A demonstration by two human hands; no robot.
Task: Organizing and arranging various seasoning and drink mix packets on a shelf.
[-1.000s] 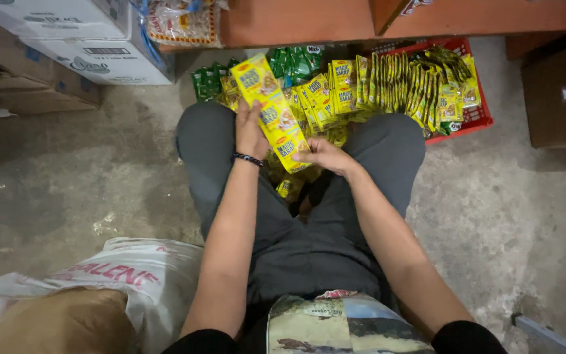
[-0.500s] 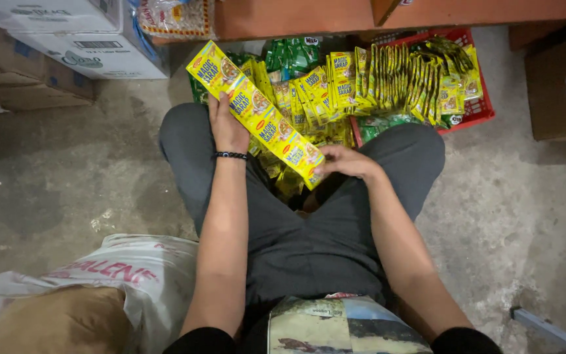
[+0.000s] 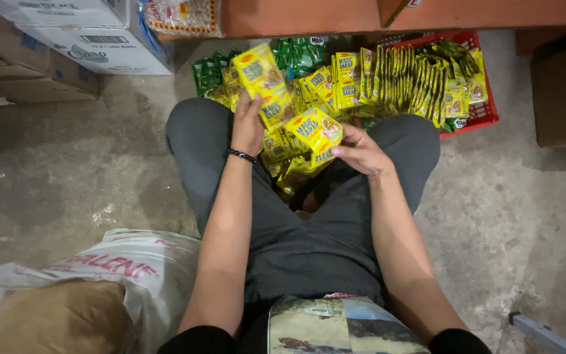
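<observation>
The left hand (image 3: 249,123) gripped a strip of yellow sachets (image 3: 266,88), its fingers closed around the strip's lower part while the top sachet stood up above the knuckles. Half a second before, that strip had stretched long and slanting from the left hand down to the right; now it was folded up shorter, and its lower end was bunched between the hands. The right hand (image 3: 361,151) pinched that folded bunch of sachets (image 3: 316,131) between thumb and fingers, just left of its knuckles, where earlier it had lain lower against the strip's tail. The two hands were closer together than before, near each other above the person's lap.

A dark bead bracelet (image 3: 241,156) sat on the left wrist. Under both hands, between the knees in grey trousers, lay a loose pile of more yellow sachets (image 3: 289,174). Beyond the right hand stood a red crate (image 3: 483,115) packed with upright rows of yellow sachets, and beyond the left hand some green packets (image 3: 207,72) lay on the concrete floor. Far to the left of the left hand stood cardboard boxes (image 3: 93,39); behind the left elbow, a white sack (image 3: 126,269).
</observation>
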